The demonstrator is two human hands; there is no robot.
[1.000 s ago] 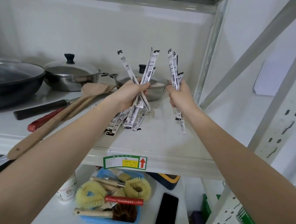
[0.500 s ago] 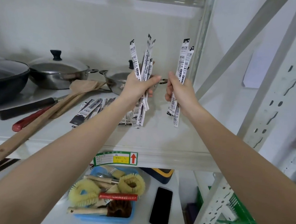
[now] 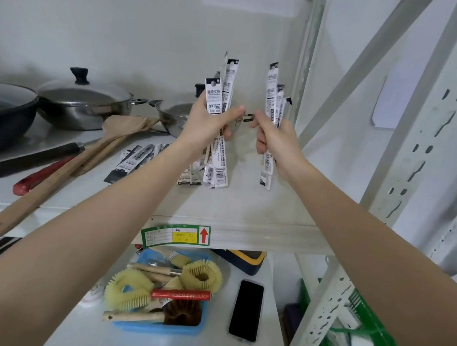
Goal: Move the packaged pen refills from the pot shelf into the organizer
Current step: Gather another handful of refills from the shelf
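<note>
Over the white pot shelf (image 3: 246, 210) my left hand (image 3: 206, 126) grips a bunch of long white packaged pen refills (image 3: 223, 94), held upright. Close to its right, my right hand (image 3: 275, 141) grips a second upright bunch of refills (image 3: 272, 93). Several more refill packs (image 3: 136, 158) lie flat on the shelf, partly hidden behind my left forearm. No organizer is in view.
On the shelf stand a dark pan (image 3: 1, 114), a lidded steel pot (image 3: 83, 100) and a second pot (image 3: 174, 117), with wooden spatulas (image 3: 63, 168) and knives. Below sit a blue tray of brushes (image 3: 163, 292), a phone (image 3: 246, 311) and a green basket (image 3: 364, 345).
Both hands have kept their bunches and drawn closer together. The refills now stand straighter, and the view has shifted slightly to the right.
</note>
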